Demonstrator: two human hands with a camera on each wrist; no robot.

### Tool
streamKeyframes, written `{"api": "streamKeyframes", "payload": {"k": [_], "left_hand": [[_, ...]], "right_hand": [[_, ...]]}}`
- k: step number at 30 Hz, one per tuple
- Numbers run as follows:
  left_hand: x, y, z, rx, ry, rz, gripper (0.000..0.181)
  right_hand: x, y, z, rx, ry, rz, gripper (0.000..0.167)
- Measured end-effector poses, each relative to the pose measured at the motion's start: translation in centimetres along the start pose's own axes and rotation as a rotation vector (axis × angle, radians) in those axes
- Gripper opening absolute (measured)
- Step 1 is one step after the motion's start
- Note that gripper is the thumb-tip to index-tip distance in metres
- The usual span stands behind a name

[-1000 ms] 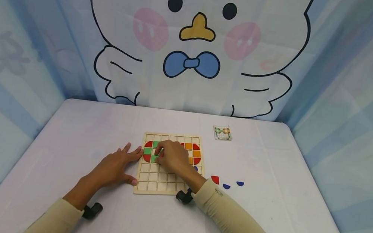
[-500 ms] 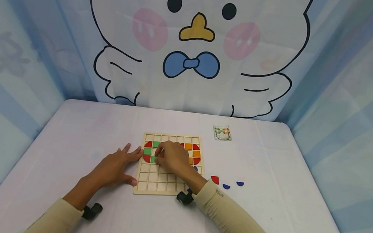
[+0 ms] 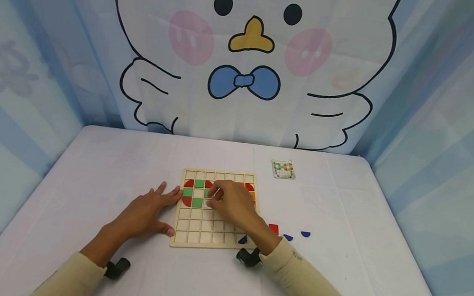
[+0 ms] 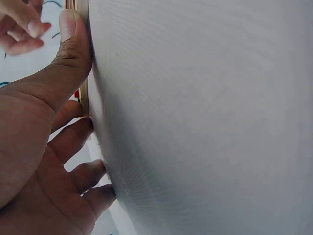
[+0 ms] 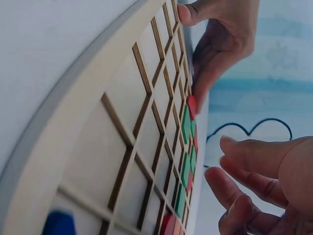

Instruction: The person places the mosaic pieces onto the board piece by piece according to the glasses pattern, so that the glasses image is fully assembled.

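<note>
A wooden grid board [image 3: 206,226] lies on the table. On its left side, red quarter-rounds [image 3: 186,202] and green squares [image 3: 197,203] sit in the cells around a bare cell. My left hand [image 3: 147,213] rests at the board's left edge with fingers spread, its thumb [image 4: 73,44] touching the rim. Over the middle of the board hovers my right hand [image 3: 236,205], fingers loosely bent. In the right wrist view its thumb and fingers stand apart with nothing between them. That hand hides part of the red and orange pieces on the right. A blue half-round [image 3: 243,239] sits near the front right corner.
Right of the board lie a red piece [image 3: 273,229], partly behind the right wrist, and two blue half-rounds, one nearer [image 3: 288,237] and one farther right [image 3: 306,234]. A small pattern card [image 3: 283,169] lies at the back right. A printed curtain [image 3: 240,115] hangs behind the table.
My right hand has shifted to the right across the board, uncovering red and green pieces and the blue half-round near the front corner. The left hand stays at the edge.
</note>
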State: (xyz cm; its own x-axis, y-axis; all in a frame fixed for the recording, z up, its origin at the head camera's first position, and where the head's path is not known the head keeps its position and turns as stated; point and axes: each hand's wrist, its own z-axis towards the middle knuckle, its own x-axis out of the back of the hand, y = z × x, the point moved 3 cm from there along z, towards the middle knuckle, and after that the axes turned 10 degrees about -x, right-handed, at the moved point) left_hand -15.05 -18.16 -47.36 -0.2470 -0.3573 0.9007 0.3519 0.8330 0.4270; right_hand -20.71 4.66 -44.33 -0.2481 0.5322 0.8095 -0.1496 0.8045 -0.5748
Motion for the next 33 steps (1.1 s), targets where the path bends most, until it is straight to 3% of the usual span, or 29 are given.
{"api": "streamKeyframes", "payload": {"k": [6, 15, 33], "left_hand": [[-0.2, 0.0, 0.1, 0.005, -0.001, 0.011, 0.111], [-0.1, 0.1, 0.0, 0.015, 0.001, 0.006, 0.111], [-0.2, 0.0, 0.0, 0.03, -0.008, -0.004, 0.112]], "right_hand": [[1.9, 2.0, -1.2, -0.031, 0.04, 0.008, 0.012], [4.3, 5.1, -2.8, -0.146, 0.085, 0.001, 0.014], [6.8, 10.7, -5.2, -0.317, 0.096, -0.054, 0.018]]}}
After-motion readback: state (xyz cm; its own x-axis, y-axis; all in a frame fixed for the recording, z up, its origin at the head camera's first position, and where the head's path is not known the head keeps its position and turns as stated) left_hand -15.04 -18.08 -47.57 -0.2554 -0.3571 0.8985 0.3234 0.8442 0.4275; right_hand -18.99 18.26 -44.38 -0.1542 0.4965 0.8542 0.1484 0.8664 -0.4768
